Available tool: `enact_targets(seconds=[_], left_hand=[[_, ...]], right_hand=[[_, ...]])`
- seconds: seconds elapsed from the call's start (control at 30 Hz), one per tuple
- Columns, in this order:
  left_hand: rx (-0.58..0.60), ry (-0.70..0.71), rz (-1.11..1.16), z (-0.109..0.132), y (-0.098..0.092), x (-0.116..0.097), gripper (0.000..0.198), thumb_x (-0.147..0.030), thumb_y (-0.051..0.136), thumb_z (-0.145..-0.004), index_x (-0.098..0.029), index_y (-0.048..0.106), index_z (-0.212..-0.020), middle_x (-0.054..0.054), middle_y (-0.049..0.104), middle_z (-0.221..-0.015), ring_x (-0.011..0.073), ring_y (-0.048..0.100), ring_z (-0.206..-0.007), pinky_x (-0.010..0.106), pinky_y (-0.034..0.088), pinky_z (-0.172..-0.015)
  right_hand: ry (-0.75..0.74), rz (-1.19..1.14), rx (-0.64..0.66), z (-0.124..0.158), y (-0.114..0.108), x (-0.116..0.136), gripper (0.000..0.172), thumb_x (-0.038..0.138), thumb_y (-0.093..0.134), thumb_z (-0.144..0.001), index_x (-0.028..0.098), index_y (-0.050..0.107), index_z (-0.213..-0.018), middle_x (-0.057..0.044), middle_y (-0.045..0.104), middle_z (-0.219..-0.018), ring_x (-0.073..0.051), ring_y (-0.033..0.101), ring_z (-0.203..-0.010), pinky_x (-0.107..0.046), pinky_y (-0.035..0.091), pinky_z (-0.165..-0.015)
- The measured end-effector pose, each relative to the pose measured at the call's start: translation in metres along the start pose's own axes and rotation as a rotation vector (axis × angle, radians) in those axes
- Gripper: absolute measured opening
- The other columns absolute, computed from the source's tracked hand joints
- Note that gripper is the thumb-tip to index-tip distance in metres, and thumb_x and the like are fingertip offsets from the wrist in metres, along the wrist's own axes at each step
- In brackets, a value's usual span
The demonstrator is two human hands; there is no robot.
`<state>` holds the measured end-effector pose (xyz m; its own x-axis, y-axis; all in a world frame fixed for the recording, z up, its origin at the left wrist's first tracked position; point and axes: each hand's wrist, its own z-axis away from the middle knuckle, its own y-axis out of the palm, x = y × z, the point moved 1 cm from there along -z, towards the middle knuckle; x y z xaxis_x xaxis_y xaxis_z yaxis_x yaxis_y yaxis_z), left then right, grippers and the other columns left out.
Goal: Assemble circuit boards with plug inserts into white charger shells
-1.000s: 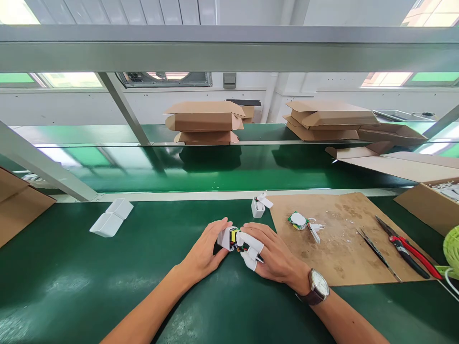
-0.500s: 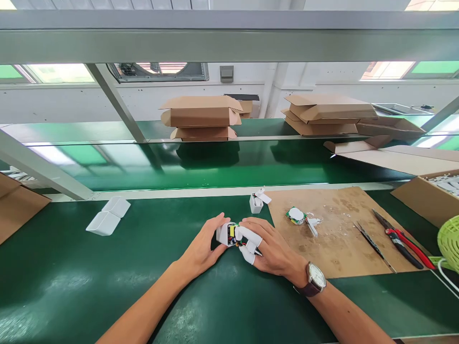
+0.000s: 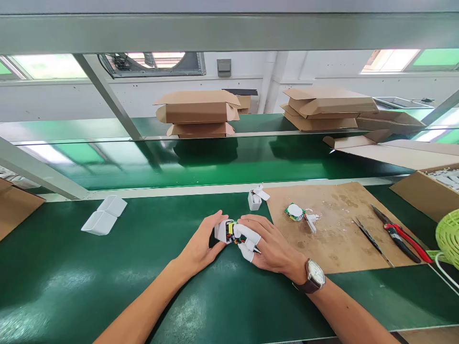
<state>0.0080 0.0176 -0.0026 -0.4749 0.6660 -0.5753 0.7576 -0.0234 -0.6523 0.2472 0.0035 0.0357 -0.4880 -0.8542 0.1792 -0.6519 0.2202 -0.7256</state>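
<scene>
Both my hands meet at the middle of the green bench over a small white charger housing (image 3: pixel 222 231) with a circuit board (image 3: pixel 231 230) showing yellow and red parts inside it. My left hand (image 3: pixel 202 246) is wrapped round the housing's left side. My right hand (image 3: pixel 267 244), with white finger cots on two fingertips and a wristwatch on the wrist, pinches the board end of the same piece. Another white housing (image 3: pixel 254 199) stands just behind, and a loose round-topped circuit board (image 3: pixel 295 211) with a white plug part lies on the brown board.
A brown work board (image 3: pixel 340 239) on the right carries tweezers (image 3: pixel 371 240) and red-handled cutters (image 3: pixel 403 236). Two white covers (image 3: pixel 103 217) lie at the left. Cardboard boxes (image 3: pixel 197 114) sit on the far belt; an open carton (image 3: pixel 425 193) and a green basket (image 3: pixel 448 236) are at right.
My hands stay together on the housing and board, with only small finger movements. The view has tilted slightly, shifting everything a little up and left.
</scene>
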Motion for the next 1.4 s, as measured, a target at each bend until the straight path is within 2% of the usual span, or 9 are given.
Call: enact_targets(seconds=[0.63,0.77,0.93,1.03,1.17,1.27,1.4], left_hand=[[-0.016,0.029,0.012,-0.001,-0.002,0.001,0.075,-0.023,0.064,-0.095,-0.030,0.024,-0.158,0.013,0.064,-0.136,0.0255,0.063,-0.127,0.048,0.055,-0.107],[0.010,-0.009,0.040,0.002,-0.001,0.004,0.078,-0.022,0.065,-0.094,-0.031,0.021,-0.159,0.011,0.062,-0.139,0.0249,0.061,-0.129,0.048,0.052,-0.110],[0.040,-0.039,0.069,0.005,0.004,0.006,0.077,-0.022,0.064,-0.094,-0.033,0.023,-0.158,0.010,0.060,-0.143,0.0245,0.058,-0.134,0.048,0.050,-0.113],[0.057,-0.046,0.101,0.005,0.007,0.005,0.075,-0.024,0.064,-0.095,-0.032,0.023,-0.157,0.011,0.058,-0.145,0.0247,0.058,-0.135,0.048,0.050,-0.113],[0.091,-0.091,0.114,0.002,0.010,0.006,0.077,-0.031,0.069,-0.091,-0.030,0.026,-0.155,0.011,0.058,-0.146,0.0267,0.059,-0.134,0.049,0.050,-0.113],[0.119,-0.039,0.072,-0.003,0.010,0.003,0.081,-0.035,0.076,-0.084,-0.026,0.033,-0.152,0.013,0.062,-0.140,0.0310,0.058,-0.131,0.053,0.050,-0.111],[0.132,-0.011,0.121,-0.006,0.008,-0.005,0.073,-0.027,0.066,-0.086,-0.020,0.035,-0.151,0.015,0.064,-0.134,0.0280,0.063,-0.123,0.047,0.052,-0.108]], right_hand=[[-0.019,-0.029,-0.002,-0.002,-0.002,0.002,0.058,0.010,0.054,-0.095,0.015,0.036,-0.151,-0.018,0.064,-0.127,-0.031,0.059,-0.125,-0.051,0.058,-0.101],[-0.037,-0.038,-0.005,-0.002,-0.004,0.002,0.057,0.009,0.054,-0.096,0.014,0.036,-0.150,-0.018,0.063,-0.128,-0.031,0.058,-0.126,-0.051,0.057,-0.101],[-0.039,-0.046,-0.011,0.002,0.003,-0.001,0.056,0.008,0.054,-0.094,0.013,0.038,-0.148,-0.019,0.062,-0.130,-0.032,0.055,-0.129,-0.053,0.056,-0.102],[-0.025,-0.058,-0.011,0.004,0.010,-0.004,0.059,0.007,0.054,-0.093,0.018,0.037,-0.148,-0.017,0.062,-0.131,-0.031,0.056,-0.129,-0.054,0.057,-0.101],[0.040,-0.080,-0.050,0.004,0.014,-0.004,0.052,0.015,0.059,-0.096,0.021,0.042,-0.145,-0.015,0.064,-0.125,-0.030,0.061,-0.121,-0.051,0.059,-0.097],[0.144,-0.160,-0.064,0.004,0.012,-0.003,0.048,0.026,0.063,-0.098,0.023,0.047,-0.143,-0.013,0.065,-0.120,-0.028,0.065,-0.111,-0.047,0.061,-0.092],[0.316,-0.297,-0.006,0.005,0.009,-0.007,0.033,0.031,0.048,-0.104,0.026,0.055,-0.136,-0.010,0.067,-0.117,-0.024,0.070,-0.101,-0.041,0.064,-0.090]])
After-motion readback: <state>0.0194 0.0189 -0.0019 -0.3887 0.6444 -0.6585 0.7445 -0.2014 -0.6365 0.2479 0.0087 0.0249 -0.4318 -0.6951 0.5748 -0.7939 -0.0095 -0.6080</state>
